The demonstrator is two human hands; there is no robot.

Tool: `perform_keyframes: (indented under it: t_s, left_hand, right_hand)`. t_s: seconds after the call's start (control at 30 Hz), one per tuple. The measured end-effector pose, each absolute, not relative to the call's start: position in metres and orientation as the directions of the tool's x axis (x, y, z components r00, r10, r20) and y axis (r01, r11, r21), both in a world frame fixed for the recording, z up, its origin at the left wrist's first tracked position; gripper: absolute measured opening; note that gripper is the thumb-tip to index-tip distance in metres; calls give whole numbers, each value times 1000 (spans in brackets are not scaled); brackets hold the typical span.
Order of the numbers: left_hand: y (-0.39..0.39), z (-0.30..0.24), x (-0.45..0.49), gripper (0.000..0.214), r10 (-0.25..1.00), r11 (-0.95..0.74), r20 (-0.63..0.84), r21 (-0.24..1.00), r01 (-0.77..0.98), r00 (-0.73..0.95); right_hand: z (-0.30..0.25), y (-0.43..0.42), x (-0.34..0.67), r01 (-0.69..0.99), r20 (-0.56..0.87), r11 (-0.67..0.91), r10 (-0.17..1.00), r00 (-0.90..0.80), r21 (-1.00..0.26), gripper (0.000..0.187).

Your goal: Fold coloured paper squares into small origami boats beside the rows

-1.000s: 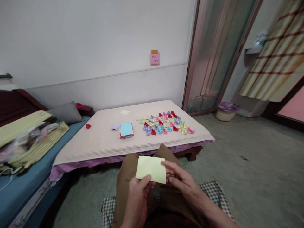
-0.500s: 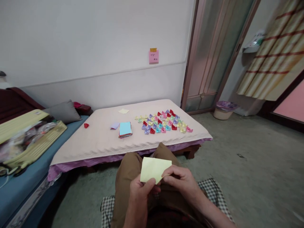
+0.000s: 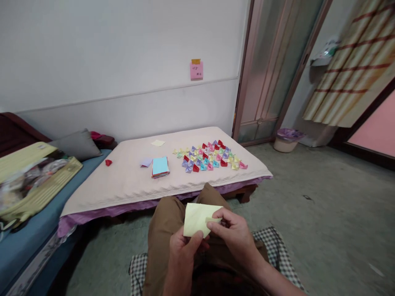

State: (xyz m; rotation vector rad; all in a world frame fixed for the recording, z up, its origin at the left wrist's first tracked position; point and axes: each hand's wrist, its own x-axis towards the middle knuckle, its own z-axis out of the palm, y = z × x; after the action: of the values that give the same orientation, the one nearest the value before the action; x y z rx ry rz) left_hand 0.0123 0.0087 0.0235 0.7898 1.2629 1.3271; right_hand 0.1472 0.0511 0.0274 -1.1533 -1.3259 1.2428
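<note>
A pale yellow sheet of paper [image 3: 196,218] is held over my lap between both hands. My left hand [image 3: 185,250] pinches its lower left edge, thumb on top and fingers beneath. At its right side, the thumb and fingers of my right hand [image 3: 233,230] are closed on a corner that is folded inward over the sheet. Beyond my knees, on the cloth-covered bed [image 3: 129,181], lie a stack of coloured paper [image 3: 161,166] with a blue sheet on top and many small folded paper pieces [image 3: 206,157] in several colours.
Beside the stack lies a purple paper [image 3: 146,163]; farther back is a cream sheet [image 3: 158,143]. A crumpled-looking red piece [image 3: 108,163] sits at the left. A pink note [image 3: 196,70] is taped to the wall. A lined waste bin [image 3: 285,142] stands on the floor at the right.
My right hand has brought the right corner of the yellow paper inward, so a small flap now lies over the sheet. My left hand keeps its grip. The view has shifted slightly.
</note>
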Motion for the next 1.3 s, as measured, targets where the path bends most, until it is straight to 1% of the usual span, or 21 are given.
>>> perform_keyframes:
  t_s: [0.1,0.23,0.37,0.43,0.6,0.67,0.8,0.9,0.97,1.03,1.07,1.1,1.17,1.23,1.3]
  left_hand:
    - [7,27,16,24,951,187,-241,948,-257,-195]
    - [4,32,20,21,934,236,-279,950,-204,-221]
    - [2,32,21,20,934,239,-283,949,-205,-220]
    - [2,31,21,19,934,243,-293,940,-239,-206]
    - [1,33,23,17,935,254,-314,917,-307,-166]
    - [1,34,24,16,936,261,-318,914,-310,-150]
    - [0,36,23,16,932,253,-322,907,-337,-166]
    - [0,37,22,19,921,213,-310,909,-359,-237]
    - [0,37,21,22,914,201,-313,901,-384,-258]
    - [0,35,21,23,913,206,-327,886,-416,-244]
    - [0,34,21,23,914,212,-332,881,-424,-233]
    - [1,32,20,23,914,215,-332,882,-420,-231]
    - [3,29,19,22,918,193,-303,906,-378,-258]
    - [5,28,15,21,923,169,-255,941,-292,-287]
    - [9,30,10,19,937,174,-220,968,-182,-273]
  right_hand:
    - [29,49,146,47,57,62,993,-101,-997,18]
    - [28,47,145,71,50,57,994,-97,-996,14]
    - [24,45,147,103,69,72,997,-29,-992,26]
    - [23,44,149,123,96,99,995,-25,-987,27]
    - [27,42,154,143,122,135,988,-93,-981,13]
    - [28,42,155,138,121,138,985,-125,-981,15]
    - [29,45,159,113,149,165,979,-136,-980,31]
    - [29,42,161,155,223,245,963,-150,-957,36]
    - [28,38,160,170,289,335,925,-247,-927,31]
    - [24,33,156,126,343,407,871,-352,-905,25]
    - [22,31,153,92,351,406,866,-355,-909,23]
    - [20,30,150,54,343,377,887,-309,-925,20]
    - [16,31,145,-40,247,244,953,-177,-969,18]
    - [14,37,144,-162,118,98,986,-119,-982,29]
    - [15,44,146,-246,62,29,990,-130,-969,47]
